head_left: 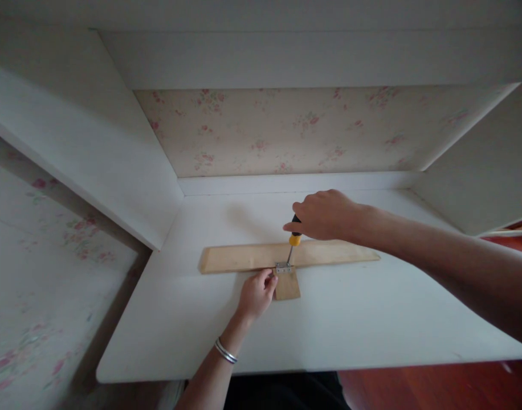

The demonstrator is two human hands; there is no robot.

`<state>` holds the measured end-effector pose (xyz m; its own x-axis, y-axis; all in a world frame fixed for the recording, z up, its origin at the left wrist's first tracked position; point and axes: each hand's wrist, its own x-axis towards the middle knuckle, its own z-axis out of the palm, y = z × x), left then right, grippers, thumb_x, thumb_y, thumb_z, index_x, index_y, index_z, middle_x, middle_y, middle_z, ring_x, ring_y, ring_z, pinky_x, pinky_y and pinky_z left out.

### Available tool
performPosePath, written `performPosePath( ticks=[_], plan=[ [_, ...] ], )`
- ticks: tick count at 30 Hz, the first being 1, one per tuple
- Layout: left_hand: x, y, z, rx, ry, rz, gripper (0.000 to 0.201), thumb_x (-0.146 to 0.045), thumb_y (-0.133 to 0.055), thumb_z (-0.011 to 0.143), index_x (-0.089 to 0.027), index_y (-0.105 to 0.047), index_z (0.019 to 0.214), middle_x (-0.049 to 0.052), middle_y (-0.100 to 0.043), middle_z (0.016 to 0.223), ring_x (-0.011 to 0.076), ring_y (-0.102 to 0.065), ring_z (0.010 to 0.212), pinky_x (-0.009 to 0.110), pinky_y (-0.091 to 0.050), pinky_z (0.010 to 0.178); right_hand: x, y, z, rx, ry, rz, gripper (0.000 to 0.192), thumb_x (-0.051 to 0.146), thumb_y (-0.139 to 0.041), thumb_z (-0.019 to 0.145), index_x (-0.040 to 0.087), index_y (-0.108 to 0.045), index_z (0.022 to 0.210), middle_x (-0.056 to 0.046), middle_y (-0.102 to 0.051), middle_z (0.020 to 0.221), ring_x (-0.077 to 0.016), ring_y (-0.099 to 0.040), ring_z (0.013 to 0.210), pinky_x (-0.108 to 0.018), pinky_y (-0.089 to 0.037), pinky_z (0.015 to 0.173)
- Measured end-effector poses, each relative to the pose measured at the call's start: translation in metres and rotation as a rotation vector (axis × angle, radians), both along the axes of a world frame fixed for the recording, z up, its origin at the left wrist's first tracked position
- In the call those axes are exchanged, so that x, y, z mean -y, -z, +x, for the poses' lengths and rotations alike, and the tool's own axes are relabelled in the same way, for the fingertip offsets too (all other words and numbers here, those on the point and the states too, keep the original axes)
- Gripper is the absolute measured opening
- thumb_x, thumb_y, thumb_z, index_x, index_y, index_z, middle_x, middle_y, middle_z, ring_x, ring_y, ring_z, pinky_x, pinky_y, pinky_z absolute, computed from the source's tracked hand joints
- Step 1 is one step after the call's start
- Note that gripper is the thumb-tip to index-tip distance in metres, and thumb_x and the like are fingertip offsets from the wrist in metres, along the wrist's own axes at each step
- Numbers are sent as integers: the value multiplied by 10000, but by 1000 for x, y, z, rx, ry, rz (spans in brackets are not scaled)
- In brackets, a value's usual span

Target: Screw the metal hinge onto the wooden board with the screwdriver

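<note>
Holding screwdriver (294, 240), seemingly inside right fingers (302, 208)

No words, numbers or signs — nothing legible here.

R: we reach our bare right forearm (436, 256) in from the right edge | wrist (363, 219) nearly straight | right grip (323, 216) curled, thumb (290, 227) leftward || L: we angle our bare left forearm (207, 378) up from the bottom edge | left grip (255, 296) nearer us, fingers (265, 274) bent
</note>
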<state>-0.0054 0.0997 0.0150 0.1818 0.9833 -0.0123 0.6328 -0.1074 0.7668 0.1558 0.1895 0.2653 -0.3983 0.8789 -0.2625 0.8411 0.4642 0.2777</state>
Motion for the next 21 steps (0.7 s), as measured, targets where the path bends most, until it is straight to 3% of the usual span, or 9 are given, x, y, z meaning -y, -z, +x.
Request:
performPosePath(
  ticks=[4, 7, 10, 12, 15, 18, 21],
  plan=[
    [0, 1, 0, -1, 7, 5, 361, -441, -406, 893, -203, -628, 1050, 52, -709, 879, 172, -646, 772, 235, -436, 650, 1, -1, 3, -26, -125, -121, 335, 408, -501, 839, 249, -577, 1125, -118, -647, 969, -293, -618, 842, -361, -421, 644],
    [0, 1, -1, 5, 8, 8, 356, -437, -405, 895, -206, -628, 1048, 51, -708, 873, 171, -645, 769, 236, -435, 646, 3, -3, 2, -22, -96, -113, 511, 520, -568, 777, 284, -511, 1226, -116, -638, 1020, -318, -610, 869, -389, -425, 667],
    [1, 0, -1, 6, 5, 9, 347, -427, -407, 896, -204, -630, 1041, 51, -708, 865, 168, -643, 754, 234, -429, 633, 3, -2, 0, -8, 17, -7, 569, 641, -406, 831, 180, -586, 1113, -181, -641, 936, -352, -603, 892, -423, -418, 692],
    [1, -1, 0, 7, 4, 13, 343, -425, -408, 897, -204, -630, 1038, 50, -708, 868, 165, -642, 753, 231, -425, 628, 3, -1, 1, -11, 3, 1, 459, 545, -389, 879, 172, -608, 1033, -178, -644, 910, -330, -610, 877, -405, -415, 689],
    [1, -1, 0, 18, 7, 16, 337, -419, -407, 901, -205, -629, 1038, 45, -709, 884, 159, -643, 765, 225, -422, 629, 2, 0, 4, -43, -113, -71, 315, 415, -494, 850, 261, -561, 1117, -107, -647, 986, -283, -619, 837, -367, -418, 660],
    [1, -1, 0, 15, 8, 18, 328, -409, -406, 904, -204, -629, 1029, 38, -711, 879, 154, -643, 754, 223, -417, 627, 3, 2, 5, -66, -116, -39, 485, 571, -484, 818, 276, -512, 1203, -103, -646, 992, -304, -620, 823, -388, -427, 649],
    [1, -1, 0, 3, 7, 25, 324, -410, -407, 905, -206, -628, 1024, 33, -710, 864, 153, -641, 743, 223, -413, 617, 3, 5, 3, -21, -30, 45, 593, 656, -318, 855, 179, -603, 1060, -158, -647, 871, -344, -616, 831, -418, -424, 651]
  ],
)
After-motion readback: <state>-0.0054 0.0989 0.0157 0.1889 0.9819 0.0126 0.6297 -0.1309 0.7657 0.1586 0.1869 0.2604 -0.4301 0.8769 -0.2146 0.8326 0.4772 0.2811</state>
